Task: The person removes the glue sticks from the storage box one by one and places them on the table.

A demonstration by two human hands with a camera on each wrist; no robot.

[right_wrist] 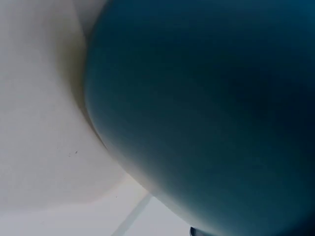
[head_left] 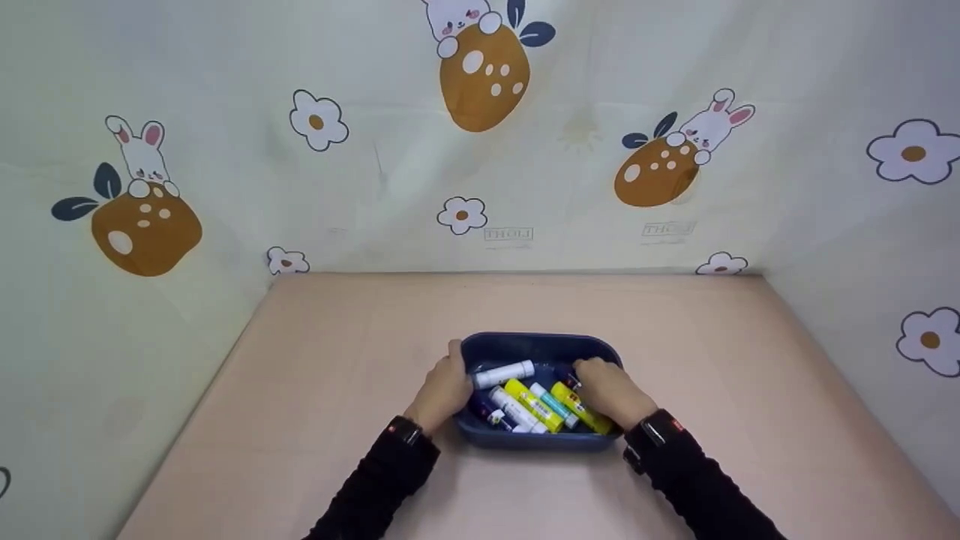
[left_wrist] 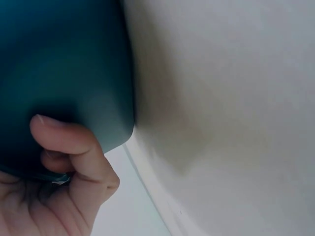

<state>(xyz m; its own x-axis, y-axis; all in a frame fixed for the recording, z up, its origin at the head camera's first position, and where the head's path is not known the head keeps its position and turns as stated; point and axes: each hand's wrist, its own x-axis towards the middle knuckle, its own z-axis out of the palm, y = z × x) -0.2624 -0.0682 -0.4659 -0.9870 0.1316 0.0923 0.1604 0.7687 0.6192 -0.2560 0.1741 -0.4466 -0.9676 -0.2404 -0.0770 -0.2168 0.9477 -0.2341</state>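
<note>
A dark blue rectangular basin (head_left: 534, 442) stands on the table with several glue sticks inside. My left hand (head_left: 444, 386) grips its left rim; in the left wrist view, curled fingers (left_wrist: 74, 140) press against the outer wall. My right hand (head_left: 613, 391) reaches over the right rim, fingers bent down inside beside a dark blue stick (head_left: 568, 377). Its fingertips are hidden, so I cannot tell whether they hold that stick. A yellow glue stick (head_left: 581, 409) lies just below this hand. Further left are another yellow stick (head_left: 534, 405), a teal-and-white one (head_left: 555, 406) and white ones (head_left: 504, 374).
The pinkish-beige table (head_left: 360, 337) extends around the basin. Behind and on both sides hangs a pale cloth (head_left: 375, 195) printed with rabbits and flowers. In the right wrist view, the basin's outer wall (right_wrist: 187, 123) fills most of the picture.
</note>
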